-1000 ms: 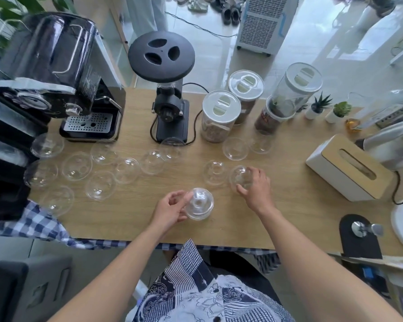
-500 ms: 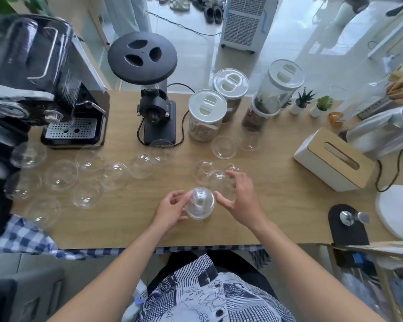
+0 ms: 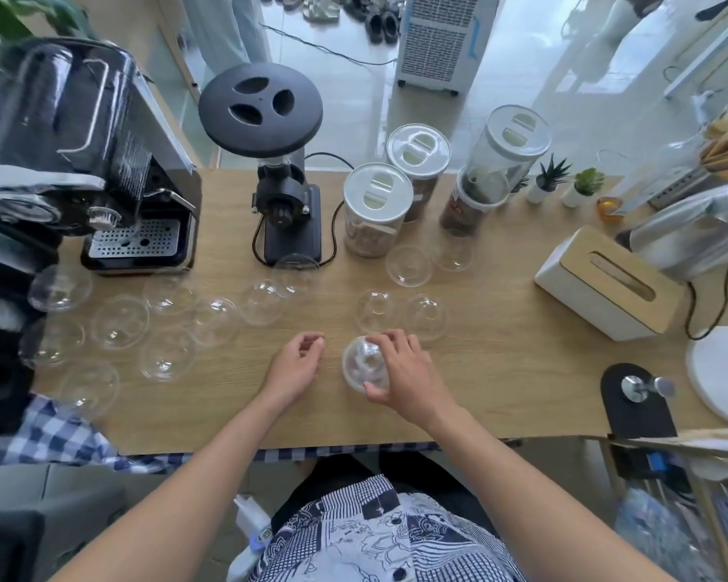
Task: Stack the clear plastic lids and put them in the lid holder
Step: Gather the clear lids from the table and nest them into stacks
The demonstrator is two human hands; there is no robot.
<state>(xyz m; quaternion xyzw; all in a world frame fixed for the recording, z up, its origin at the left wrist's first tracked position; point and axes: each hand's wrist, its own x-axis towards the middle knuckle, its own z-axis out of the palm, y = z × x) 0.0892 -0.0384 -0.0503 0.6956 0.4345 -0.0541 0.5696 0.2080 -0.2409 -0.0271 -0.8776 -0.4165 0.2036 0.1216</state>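
A small stack of clear dome lids [image 3: 364,363] stands on the wooden table [image 3: 501,371] near its front edge. My right hand [image 3: 404,371] is closed around the stack from the right, fingers over its top. My left hand [image 3: 297,363] hovers just left of the stack, fingers loosely curled, holding nothing. Two single clear lids [image 3: 374,309] [image 3: 425,315] lie just behind the stack. Several more clear lids [image 3: 120,321] are spread over the left half of the table. I see no lid holder.
An espresso machine [image 3: 102,170] and a black grinder [image 3: 278,170] stand at the back left. Three lidded jars [image 3: 375,207] stand at the back middle, with two lids in front of them. A tissue box [image 3: 610,279] and a tamper on a black mat [image 3: 639,392] are on the right.
My right hand brought a lid from the right onto the stack and now grips the stack. My left hand let go of the stack and drew away to the left.
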